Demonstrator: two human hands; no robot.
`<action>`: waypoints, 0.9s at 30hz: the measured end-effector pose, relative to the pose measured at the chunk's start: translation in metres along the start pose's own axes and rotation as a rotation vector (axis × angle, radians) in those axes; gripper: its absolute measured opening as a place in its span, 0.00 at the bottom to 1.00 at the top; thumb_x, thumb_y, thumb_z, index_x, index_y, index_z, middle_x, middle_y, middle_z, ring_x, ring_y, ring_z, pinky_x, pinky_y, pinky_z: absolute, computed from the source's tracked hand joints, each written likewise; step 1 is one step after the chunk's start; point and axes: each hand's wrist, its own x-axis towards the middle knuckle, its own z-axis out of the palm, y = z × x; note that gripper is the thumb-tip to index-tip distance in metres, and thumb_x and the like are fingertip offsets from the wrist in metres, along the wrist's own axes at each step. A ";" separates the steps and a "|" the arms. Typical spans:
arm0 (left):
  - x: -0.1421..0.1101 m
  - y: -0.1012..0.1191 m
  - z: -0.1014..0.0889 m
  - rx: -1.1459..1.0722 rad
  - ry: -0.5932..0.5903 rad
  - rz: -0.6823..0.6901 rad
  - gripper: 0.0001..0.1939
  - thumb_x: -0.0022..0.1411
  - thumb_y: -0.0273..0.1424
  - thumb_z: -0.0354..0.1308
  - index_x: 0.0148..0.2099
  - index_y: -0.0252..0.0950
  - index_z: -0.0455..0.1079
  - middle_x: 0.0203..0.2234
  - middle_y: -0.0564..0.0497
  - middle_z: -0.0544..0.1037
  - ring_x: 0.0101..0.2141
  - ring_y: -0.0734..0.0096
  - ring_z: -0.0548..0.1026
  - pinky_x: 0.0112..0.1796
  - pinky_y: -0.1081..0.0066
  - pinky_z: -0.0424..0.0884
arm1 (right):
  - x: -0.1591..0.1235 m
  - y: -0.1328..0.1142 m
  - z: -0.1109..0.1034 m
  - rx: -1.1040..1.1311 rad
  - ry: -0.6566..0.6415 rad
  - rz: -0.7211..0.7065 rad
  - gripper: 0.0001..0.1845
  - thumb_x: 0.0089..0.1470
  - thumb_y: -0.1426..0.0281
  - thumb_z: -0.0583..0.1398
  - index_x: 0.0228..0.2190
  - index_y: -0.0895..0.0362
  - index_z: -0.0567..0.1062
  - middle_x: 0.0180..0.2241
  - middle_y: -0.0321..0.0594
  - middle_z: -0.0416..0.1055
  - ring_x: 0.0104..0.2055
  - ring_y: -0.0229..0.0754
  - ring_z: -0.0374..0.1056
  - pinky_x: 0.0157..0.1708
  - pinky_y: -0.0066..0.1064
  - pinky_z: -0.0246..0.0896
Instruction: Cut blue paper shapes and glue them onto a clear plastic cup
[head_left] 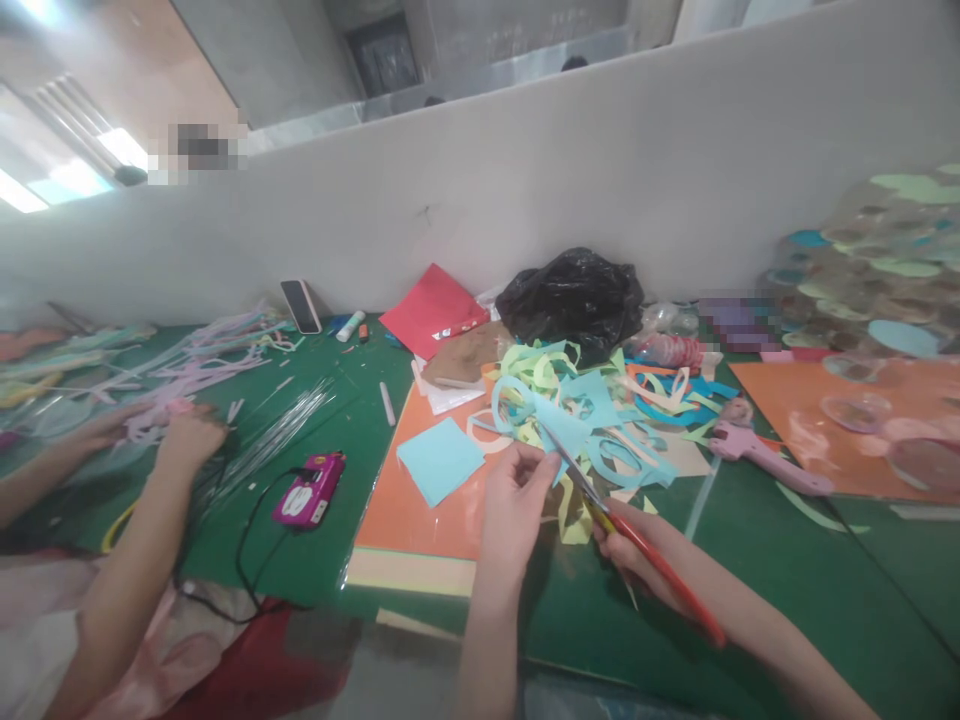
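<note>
My left hand point(521, 495) pinches a piece of light blue paper point(559, 425) between thumb and fingers. In my right hand point(626, 545) is a pair of scissors point(652, 565) with red handles, its blades reaching up to the blue paper's lower edge. A curled strip of blue paper hangs to the left of the held piece. Beneath and behind my hands lies a heap of cut paper scraps point(637, 455) in blue, green and yellow. Left of my left hand, a square blue sheet point(440, 460) rests on an orange paper pack point(409, 535).
A co-worker's hands point(187, 440) handle pale strips at the left. Near them sit a magenta device point(309, 490) with a black cord and thin clear strips point(281, 425). A black plastic bag point(574, 300), red paper point(431, 310) and a pink glue gun point(772, 460) lie around the scraps.
</note>
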 end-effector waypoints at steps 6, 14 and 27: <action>-0.005 0.004 0.002 0.000 -0.003 0.004 0.16 0.60 0.42 0.63 0.30 0.36 0.67 0.24 0.57 0.69 0.27 0.76 0.65 0.32 0.74 0.61 | 0.002 0.007 0.004 0.072 -0.005 0.013 0.32 0.60 0.36 0.49 0.31 0.54 0.60 0.24 0.31 0.58 0.24 0.34 0.53 0.24 0.28 0.52; -0.007 0.004 0.006 -0.014 -0.026 -0.033 0.16 0.60 0.43 0.63 0.30 0.37 0.65 0.24 0.56 0.67 0.27 0.75 0.65 0.33 0.74 0.63 | -0.002 0.000 0.000 0.041 -0.004 0.017 0.33 0.60 0.36 0.48 0.30 0.54 0.60 0.25 0.32 0.58 0.25 0.34 0.52 0.26 0.29 0.52; -0.014 0.010 0.005 0.085 0.068 0.011 0.15 0.63 0.44 0.60 0.34 0.37 0.68 0.28 0.53 0.72 0.31 0.71 0.69 0.33 0.73 0.64 | -0.003 -0.003 -0.004 -0.023 -0.030 -0.011 0.32 0.60 0.37 0.50 0.31 0.54 0.61 0.28 0.34 0.60 0.28 0.36 0.54 0.28 0.30 0.53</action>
